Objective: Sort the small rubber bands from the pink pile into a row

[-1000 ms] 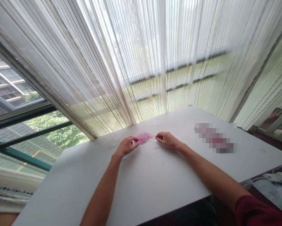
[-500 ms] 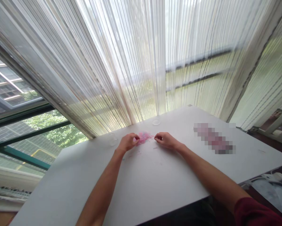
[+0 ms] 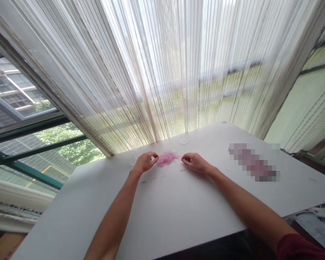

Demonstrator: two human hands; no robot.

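Along the far side of the room hangs a big pale curtain (image 3: 165, 54), thin and stripy, with daylight coming through it. Below it is a wide white table (image 3: 162, 216), reaching from the near side to the curtain. Past the table, on the left, I can see green leaves (image 3: 54, 135) outside, behind green bars (image 3: 43, 150).

Two bare arms lie over the table from the near side. The left arm (image 3: 110, 213) comes up from the near left, and the right arm (image 3: 240, 198) comes in from the near right, with a dark red sleeve (image 3: 295, 245) on it. On the right part of the table is a pink and red patch (image 3: 253, 162), too blurry to name.

The left hand (image 3: 145, 161) is curled, its thumb and finger tips close together at the left edge of a pink pile. The right hand (image 3: 196, 161) is curled too, its tips just beside the right edge. I cannot tell if either hand is pinching a bit.

The pink pile (image 3: 167, 158) is loose and tangled, and sits on the table between the two hands. Farther back is a small clear round thing (image 3: 184, 141). Smallest of all, nearer than the pile, lie a green bit (image 3: 144, 181) and some pink bits (image 3: 182, 170).
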